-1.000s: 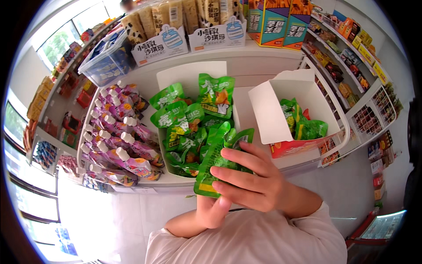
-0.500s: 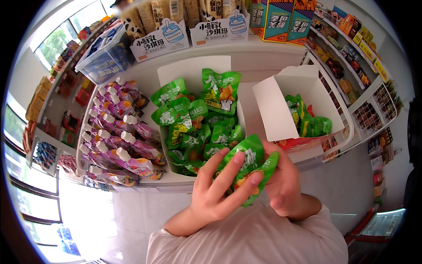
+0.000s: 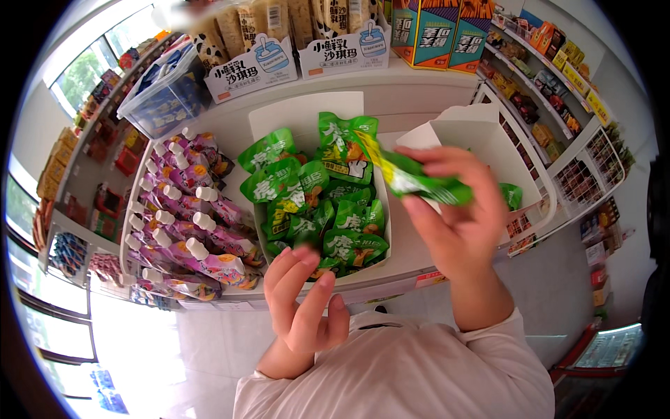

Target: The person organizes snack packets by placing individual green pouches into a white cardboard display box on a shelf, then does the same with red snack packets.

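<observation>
My right hand [image 3: 471, 220] grips a green snack pouch [image 3: 427, 183] between thumb and fingers, tilted in the air between two cartons. My left hand [image 3: 301, 300] is held palm up with fingers spread and nothing in it, at the near edge of the left carton. That open white carton [image 3: 307, 109] is filled with several green pouches [image 3: 276, 178]; one large pouch [image 3: 338, 143] stands upright at its back. To the right, my right hand and the held pouch partly cover another open white carton [image 3: 457, 133], where a bit of a green pouch [image 3: 511, 195] shows.
Purple spouted pouches [image 3: 188, 209] with white caps fill the shelf's left side. Behind stand a clear plastic bin [image 3: 167, 98], display boxes of wrapped pastries [image 3: 251, 66] and orange-and-teal boxes [image 3: 436, 35]. A white wire rack [image 3: 551, 202] edges the shelf on the right.
My left hand has let go of the green pouch and drawn back left and down. My right hand has raised it upward and turned it nearly edge-on.
</observation>
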Action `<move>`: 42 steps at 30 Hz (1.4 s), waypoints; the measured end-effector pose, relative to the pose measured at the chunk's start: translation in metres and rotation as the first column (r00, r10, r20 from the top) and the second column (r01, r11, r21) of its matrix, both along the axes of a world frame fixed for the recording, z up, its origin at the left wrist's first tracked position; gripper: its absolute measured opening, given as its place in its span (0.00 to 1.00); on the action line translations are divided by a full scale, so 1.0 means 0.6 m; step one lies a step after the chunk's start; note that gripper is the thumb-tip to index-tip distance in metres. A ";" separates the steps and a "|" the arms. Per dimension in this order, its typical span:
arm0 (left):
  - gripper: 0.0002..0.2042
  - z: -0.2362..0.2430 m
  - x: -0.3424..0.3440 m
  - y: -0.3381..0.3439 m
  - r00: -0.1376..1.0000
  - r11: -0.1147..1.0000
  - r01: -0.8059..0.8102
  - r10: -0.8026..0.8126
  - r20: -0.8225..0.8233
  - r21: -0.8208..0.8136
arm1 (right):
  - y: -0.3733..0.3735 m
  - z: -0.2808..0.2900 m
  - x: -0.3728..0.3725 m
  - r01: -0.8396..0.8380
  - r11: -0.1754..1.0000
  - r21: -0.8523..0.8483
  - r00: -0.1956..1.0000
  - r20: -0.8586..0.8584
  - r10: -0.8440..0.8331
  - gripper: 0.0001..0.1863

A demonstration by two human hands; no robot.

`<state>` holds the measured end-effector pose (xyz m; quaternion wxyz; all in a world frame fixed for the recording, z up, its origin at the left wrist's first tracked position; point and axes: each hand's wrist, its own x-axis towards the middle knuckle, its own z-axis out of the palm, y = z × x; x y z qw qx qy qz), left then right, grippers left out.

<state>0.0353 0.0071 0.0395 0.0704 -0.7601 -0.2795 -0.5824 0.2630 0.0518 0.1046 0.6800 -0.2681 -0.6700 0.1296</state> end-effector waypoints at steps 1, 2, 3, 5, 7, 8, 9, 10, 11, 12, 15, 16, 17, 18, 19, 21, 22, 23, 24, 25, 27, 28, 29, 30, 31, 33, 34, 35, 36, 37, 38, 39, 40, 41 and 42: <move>0.21 -0.001 0.001 0.001 1.000 1.000 0.013 -0.013 0.005 -0.017 | 0.020 0.001 -0.003 0.024 0.999 -0.021 0.998 0.060 -0.023 0.21; 0.19 -0.002 0.000 0.001 1.000 0.999 0.023 -0.022 0.008 -0.032 | 0.038 0.002 -0.013 0.047 0.998 -0.039 0.992 0.118 -0.042 0.21; 0.18 -0.003 0.001 0.001 1.000 0.999 0.008 -0.008 -0.002 -0.049 | 0.047 0.003 -0.022 0.070 0.996 -0.057 0.983 0.175 -0.059 0.21; 0.16 -0.008 -0.001 0.001 1.000 0.996 -0.022 0.021 -0.019 -0.084 | 0.043 0.010 -0.042 0.179 0.971 -0.161 0.944 0.308 -0.123 0.25; 0.16 -0.015 -0.005 0.001 1.000 0.995 -0.021 0.020 -0.014 -0.096 | 0.045 0.013 -0.049 0.224 0.970 -0.092 0.896 0.411 -0.168 0.27; 0.16 -0.018 -0.006 0.001 1.000 0.994 -0.020 0.020 -0.009 -0.103 | 0.045 0.012 -0.044 0.249 0.965 -0.087 0.871 0.455 -0.184 0.28; 0.16 -0.018 -0.007 0.002 1.000 0.994 -0.011 0.010 -0.007 -0.107 | 0.046 0.012 -0.039 0.273 0.959 -0.080 0.844 0.499 -0.199 0.29; 0.16 -0.017 -0.009 0.003 1.000 0.993 -0.005 0.004 -0.011 -0.116 | 0.046 0.016 -0.035 0.271 0.946 -0.179 0.854 0.498 -0.151 0.29; 0.16 -0.017 -0.010 0.003 1.000 0.992 0.002 -0.004 -0.015 -0.124 | 0.047 0.026 -0.029 0.269 0.923 -0.277 0.864 0.492 -0.105 0.29; 0.16 -0.019 -0.010 0.004 1.000 0.992 0.004 -0.005 -0.008 -0.124 | 0.048 0.035 -0.027 0.266 0.890 -0.371 0.874 0.481 -0.060 0.30; 0.17 -0.023 -0.011 0.006 1.000 0.993 0.011 -0.011 0.002 -0.117 | 0.060 0.057 -0.024 0.195 0.866 -0.461 0.873 0.484 0.062 0.30; 0.16 -0.023 -0.011 0.008 1.000 0.993 0.015 -0.014 0.007 -0.113 | 0.061 0.062 -0.021 0.204 0.865 -0.459 0.855 0.513 0.071 0.30; 0.16 -0.024 -0.010 0.009 1.000 0.994 0.018 -0.017 0.011 -0.109 | 0.060 0.062 -0.020 0.212 0.881 -0.423 0.859 0.511 0.038 0.29; 0.16 -0.023 -0.010 0.009 1.000 0.993 0.028 -0.027 0.011 -0.110 | 0.060 0.061 -0.020 0.221 0.896 -0.386 0.862 0.507 0.006 0.29; 0.16 -0.023 -0.012 0.009 0.999 0.993 0.032 -0.031 0.009 -0.110 | 0.063 0.057 -0.021 0.230 0.905 -0.359 0.857 0.515 -0.014 0.28; 0.16 -0.024 -0.014 0.011 0.999 0.994 0.042 -0.041 0.013 -0.106 | 0.067 0.048 -0.020 0.258 0.913 -0.315 0.840 0.540 -0.051 0.28; 0.16 -0.026 -0.016 0.014 0.999 0.994 0.043 -0.042 0.014 -0.099 | 0.070 0.045 -0.022 0.268 0.916 -0.297 0.830 0.555 -0.063 0.28; 0.16 -0.027 -0.018 0.016 0.999 0.995 0.044 -0.043 0.015 -0.093 | 0.068 0.046 -0.025 0.258 0.909 -0.326 0.846 0.531 -0.049 0.29; 0.16 -0.027 -0.019 0.015 0.998 0.994 0.058 -0.056 0.021 -0.097 | 0.064 0.048 -0.029 0.245 0.902 -0.355 0.861 0.508 -0.035 0.29; 0.16 -0.025 -0.019 0.015 0.998 0.993 0.064 -0.063 0.019 -0.094 | 0.063 0.053 -0.032 0.223 0.899 -0.377 0.879 0.476 -0.019 0.30; 0.17 -0.019 -0.020 0.016 0.997 0.993 0.076 -0.075 0.017 -0.091 | 0.057 0.060 -0.037 0.247 0.887 -0.390 0.881 0.472 -0.038 0.30; 0.17 -0.022 -0.019 0.016 0.997 0.994 0.070 -0.069 0.019 -0.087 | 0.053 0.059 -0.035 0.264 0.878 -0.400 0.877 0.477 -0.047 0.30; 0.17 -0.025 -0.019 0.016 0.998 0.994 0.065 -0.063 0.021 -0.084 | 0.058 0.051 -0.029 0.271 0.896 -0.351 0.858 0.510 -0.059 0.30; 0.18 -0.026 -0.022 0.017 0.998 0.995 0.059 -0.058 0.022 -0.082 | 0.065 0.045 -0.029 0.241 0.904 -0.354 0.871 0.489 -0.040 0.29; 0.18 -0.026 -0.022 0.016 0.998 0.994 0.058 -0.056 0.026 -0.091 | 0.068 0.039 -0.025 0.221 0.906 -0.360 0.880 0.475 -0.026 0.28; 0.18 -0.029 -0.021 0.018 0.998 0.995 0.055 -0.052 0.033 -0.087 | 0.070 0.040 -0.021 0.194 0.914 -0.356 0.872 0.490 0.006 0.25; 0.18 -0.029 -0.020 0.019 0.998 0.995 0.059 -0.056 0.034 -0.086 | 0.068 0.045 -0.017 0.190 0.918 -0.348 0.857 0.516 0.019 0.24; 0.18 -0.028 -0.019 0.020 0.998 0.994 0.058 -0.056 0.032 -0.088 | 0.067 0.048 -0.014 0.186 0.921 -0.341 0.840 0.541 0.030 0.23; 0.18 -0.028 -0.019 0.020 0.998 0.994 0.059 -0.056 0.030 -0.090 | 0.065 0.047 -0.018 0.206 0.913 -0.353 0.846 0.534 0.016 0.21; 0.18 -0.028 -0.017 0.020 0.998 0.994 0.061 -0.059 0.027 -0.093 | 0.063 0.043 -0.026 0.227 0.903 -0.365 0.851 0.525 -0.001 0.20; 0.17 -0.029 -0.016 0.021 0.998 0.994 0.051 -0.049 0.028 -0.092 | 0.061 0.040 -0.036 0.248 0.892 -0.378 0.856 0.517 -0.019 0.18; 0.17 -0.031 -0.015 0.022 0.999 0.995 0.042 -0.039 0.030 -0.091 | 0.063 0.032 -0.045 0.305 0.906 -0.293 0.831 0.546 -0.103 0.19; 0.17 -0.032 -0.015 0.021 0.999 0.995 0.034 -0.032 0.033 -0.092 | 0.064 0.022 -0.055 0.362 0.909 -0.207 0.800 0.570 -0.188 0.19; 0.17 -0.034 -0.014 0.022 0.999 0.995 0.032 -0.029 0.028 -0.095 | 0.062 0.016 -0.063 0.423 0.898 -0.118 0.758 0.590 -0.280 0.20; 0.16 -0.036 -0.015 0.022 0.999 0.995 0.030 -0.027 0.023 -0.099 | 0.054 0.012 -0.074 0.457 0.874 -0.165 0.759 0.585 -0.287 0.20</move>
